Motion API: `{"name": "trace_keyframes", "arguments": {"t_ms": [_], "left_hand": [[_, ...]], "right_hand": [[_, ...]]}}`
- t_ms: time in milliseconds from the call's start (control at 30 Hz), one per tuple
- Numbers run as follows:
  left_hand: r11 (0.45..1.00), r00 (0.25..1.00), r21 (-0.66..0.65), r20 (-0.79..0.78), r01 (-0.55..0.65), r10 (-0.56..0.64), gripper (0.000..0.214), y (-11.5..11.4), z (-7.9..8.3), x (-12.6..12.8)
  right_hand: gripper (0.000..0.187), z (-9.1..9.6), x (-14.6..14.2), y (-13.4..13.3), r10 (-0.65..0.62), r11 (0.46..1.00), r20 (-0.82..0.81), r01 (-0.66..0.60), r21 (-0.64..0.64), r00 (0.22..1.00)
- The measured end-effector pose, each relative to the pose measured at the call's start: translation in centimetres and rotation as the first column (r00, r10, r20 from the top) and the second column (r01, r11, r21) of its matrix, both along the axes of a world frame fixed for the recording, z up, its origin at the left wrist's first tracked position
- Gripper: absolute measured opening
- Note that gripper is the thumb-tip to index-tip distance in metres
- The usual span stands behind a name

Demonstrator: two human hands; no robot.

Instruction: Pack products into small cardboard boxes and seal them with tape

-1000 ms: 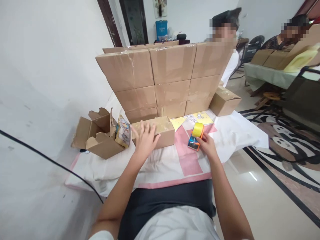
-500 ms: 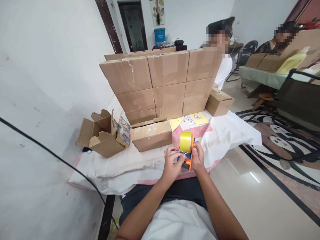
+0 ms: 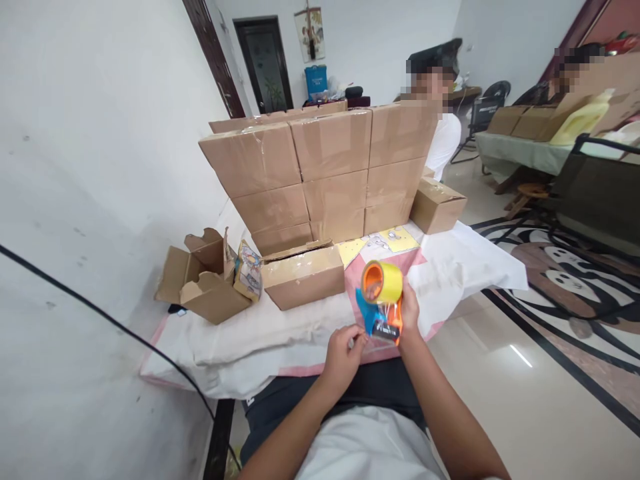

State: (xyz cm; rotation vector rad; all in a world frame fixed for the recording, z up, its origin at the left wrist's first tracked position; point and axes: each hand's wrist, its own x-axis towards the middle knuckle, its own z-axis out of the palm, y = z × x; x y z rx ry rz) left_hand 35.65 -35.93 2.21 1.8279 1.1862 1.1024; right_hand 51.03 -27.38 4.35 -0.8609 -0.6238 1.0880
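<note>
My right hand [image 3: 407,319] grips an orange and blue tape dispenser [image 3: 381,301] loaded with a yellow tape roll, held above the near edge of the cloth-covered table [image 3: 280,333]. My left hand [image 3: 343,350] is pinched at the dispenser's lower front, apparently on the tape end, which is too thin to make out. Just beyond stands a small cardboard box [image 3: 303,276] with its flaps closed and one flap slightly raised. To its left a printed packet [image 3: 249,272] leans against an open cardboard box [image 3: 200,277].
A wall of stacked sealed cartons [image 3: 325,170] fills the back of the table, with one more carton [image 3: 437,205] at its right end. A person sits behind the stack; another sits at a far table with boxes. A black cable runs along the left wall.
My left hand left the small box and came to the dispenser. My right hand lifted the dispenser off the table and turned it toward me, and my left hand now pinches lower at its front.
</note>
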Motion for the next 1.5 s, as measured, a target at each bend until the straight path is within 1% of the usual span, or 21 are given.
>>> {"name": "trace_keyframes", "arguments": {"t_ms": [100,200,267,367,433,533,633,733,800,833,900,967,1033,1133,1200,1233,1300,1333,1367,1433,1500], "left_hand": [[0.992,0.995,0.108,-0.062,-0.071,0.078,0.026,0.3,-0.7,-1.7],[0.939,0.941,0.048,0.007,-0.339,0.339,0.029,1.4,-1.0,-6.7],[0.884,0.883,-0.002,0.049,-0.467,0.467,0.034,2.1,-1.1,-10.8],[0.842,0.829,-0.09,0.145,-0.533,0.54,0.037,2.8,-0.7,-14.7],[0.855,0.83,-0.138,0.205,-0.5,0.519,0.041,3.3,0.0,-14.9],[0.887,0.841,-0.15,0.279,-0.438,0.463,0.046,4.5,1.6,-13.2],[0.92,0.836,-0.138,0.384,-0.367,0.391,0.045,5.6,3.4,-11.9],[0.941,0.835,-0.143,0.433,-0.308,0.339,0.044,5.6,4.6,-11.5],[0.948,0.841,-0.158,0.438,-0.275,0.317,0.043,5.2,4.7,-10.7],[0.954,0.849,-0.165,0.437,-0.25,0.298,0.043,4.9,4.5,-10.1],[0.966,0.87,-0.189,0.428,-0.178,0.245,0.044,4.4,3.7,-8.6],[0.96,0.89,-0.262,0.408,-0.101,0.204,0.049,4.0,2.4,-7.2],[0.926,0.899,-0.365,0.368,-0.097,0.239,0.059,3.7,0.9,-6.8],[0.876,0.868,-0.424,0.317,-0.23,0.382,0.066,3.7,-0.6,-8.2],[0.859,0.798,-0.297,0.333,-0.418,0.503,0.055,3.8,-0.3,-9.7],[0.825,0.749,-0.171,0.351,-0.539,0.562,0.048,3.9,0.3,-10.4],[0.667,0.679,0.183,0.375,-0.722,0.631,0.036,4.4,2.2,-11.3],[0.584,0.688,0.365,0.345,-0.725,0.639,0.034,4.8,3.3,-11.4],[0.541,0.722,0.513,0.267,-0.667,0.638,0.034,5.3,4.4,-11.4],[0.569,0.782,0.673,0.024,-0.474,0.623,0.038,6.4,6.0,-10.8],[0.647,0.787,0.684,-0.172,-0.337,0.592,0.041,7.4,6.5,-9.9]], "right_hand": [[0.06,1.0,-0.6,-2.4,0.225,0.974,0.017,-0.225,0.036,0.974],[0.049,2.4,1.8,-4.0,0.084,0.975,0.042,-0.091,0.202,0.996],[0.045,3.6,4.5,-4.3,-0.025,0.947,0.054,0.007,0.321,0.998],[0.065,4.5,6.8,-3.1,-0.024,0.956,0.221,-0.042,0.292,0.975],[0.067,3.6,6.2,-1.0,-0.022,0.981,0.353,-0.048,0.19,0.935],[0.053,0.6,4.0,2.7,-0.018,0.997,0.535,-0.027,0.077,0.844],[0.055,-1.9,3.3,4.5,0.02,0.999,0.751,0.012,-0.037,0.66],[0.071,-1.8,3.9,3.0,-0.21,0.941,0.884,0.332,0.067,0.418],[0.074,-0.2,3.1,0.9,-0.337,0.911,0.877,0.353,0.212,0.342],[0.069,0.9,2.1,-0.1,-0.336,0.934,0.869,0.248,0.258,0.362],[0.049,3.2,-0.8,-1.7,-0.213,0.954,0.884,-0.105,0.28,0.416],[0.02,5.3,-3.7,-2.2,-0.112,0.892,0.902,-0.358,0.276,0.416],[0.007,7.3,-5.5,-1.9,-0.085,0.862,0.878,-0.406,0.302,0.472],[0.011,10.3,-5.9,0.0,-0.069,0.888,0.787,-0.322,0.329,0.613],[0.013,11.8,-5.9,2.3,-0.001,0.887,0.783,-0.362,0.288,0.622],[0.015,12.3,-6.2,3.7,0.042,0.878,0.802,-0.405,0.255,0.596],[0.018,12.3,-7.7,6.9,0.112,0.869,0.862,-0.47,0.157,0.494],[0.017,11.8,-8.8,8.5,0.125,0.876,0.9,-0.472,0.097,0.418],[0.014,11.2,-10.0,10.2,0.117,0.891,0.936,-0.451,0.048,0.331],[0.02,9.9,-11.9,13.2,0.048,0.936,0.982,-0.351,0.019,0.181],[0.066,9.2,-12.2,15.9,-0.081,0.963,0.991,-0.249,0.106,0.107]]}}
